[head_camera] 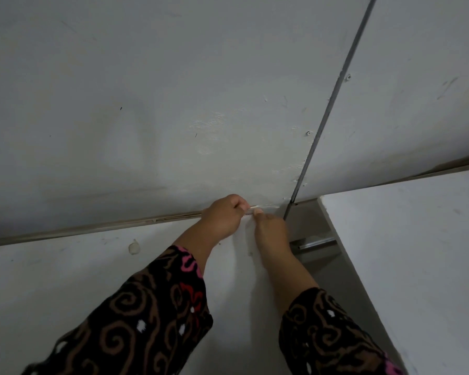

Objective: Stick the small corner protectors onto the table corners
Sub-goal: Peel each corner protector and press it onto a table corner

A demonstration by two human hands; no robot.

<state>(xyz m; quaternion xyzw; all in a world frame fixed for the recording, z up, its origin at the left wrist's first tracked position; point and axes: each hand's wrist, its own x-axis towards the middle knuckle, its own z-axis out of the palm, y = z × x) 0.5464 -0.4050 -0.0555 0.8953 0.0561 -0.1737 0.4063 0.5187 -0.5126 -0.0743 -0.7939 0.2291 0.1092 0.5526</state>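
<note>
Both my hands meet at the far right corner of a white table [92, 280], close to the wall. My left hand [222, 216] is closed, its fingers pinching a small pale corner protector [252, 208] at the table's back edge. My right hand [270, 226] touches the same piece from the right, thumb and fingertip pressed on it. Only a thin whitish sliver of the protector shows between the fingers. Another small whitish protector [133, 248] lies on the tabletop to the left, near the back edge.
A grey-white wall [173, 104] rises right behind the table, with a dark vertical seam [333, 98]. A second white table [417, 253] stands to the right, across a narrow gap showing a metal bar [316, 243] and floor.
</note>
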